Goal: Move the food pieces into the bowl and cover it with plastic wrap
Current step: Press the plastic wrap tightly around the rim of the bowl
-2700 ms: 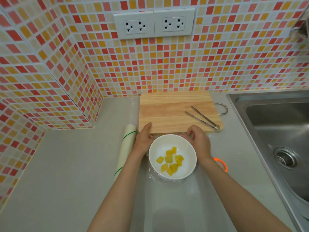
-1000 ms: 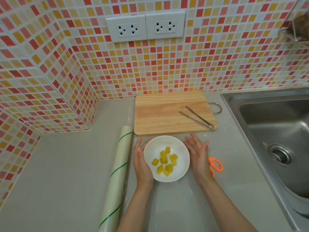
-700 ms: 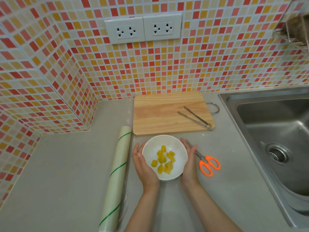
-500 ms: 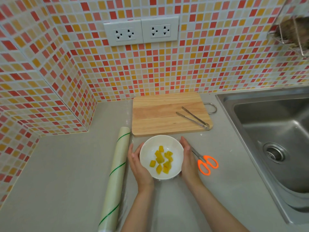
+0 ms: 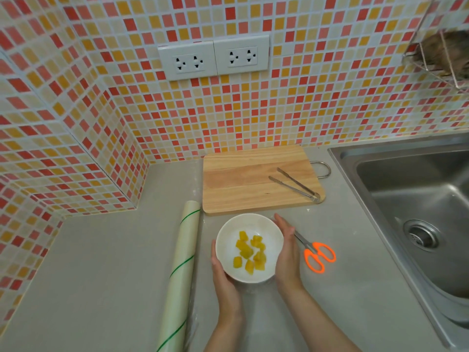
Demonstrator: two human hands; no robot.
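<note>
A: Start nearest. What are the hands doing?

B: The left hand (image 5: 223, 273) cups the near-left side of the bowl (image 5: 250, 224), palm to the wall, fingers curved under it. The right hand (image 5: 286, 250) lies flat along the bowl's right side, fingers straight and together, pressing rather than gripping.

A: And the food?

B: The yellow pieces (image 5: 250, 252) all sit inside the bowl. None show on the board (image 5: 243, 179) beyond it, so I judge the moving step done.

A: Then the wrap?

B: The film is hard to see. There is a faint sheen under the bowl's near edge, so a sheet is probably over it with the hands smoothing it down the sides, but I cannot be sure.

A: What does the next move call for?

B: Pressing the film tight all round the rim, turning the bowl if needed, without tipping it.

A: Anything else around the bowl?

B: The roll (image 5: 181, 270) lies just left of it, the scissors (image 5: 317, 255) just right. Beyond, tongs (image 5: 294, 185) rest on the board's right part.
</note>
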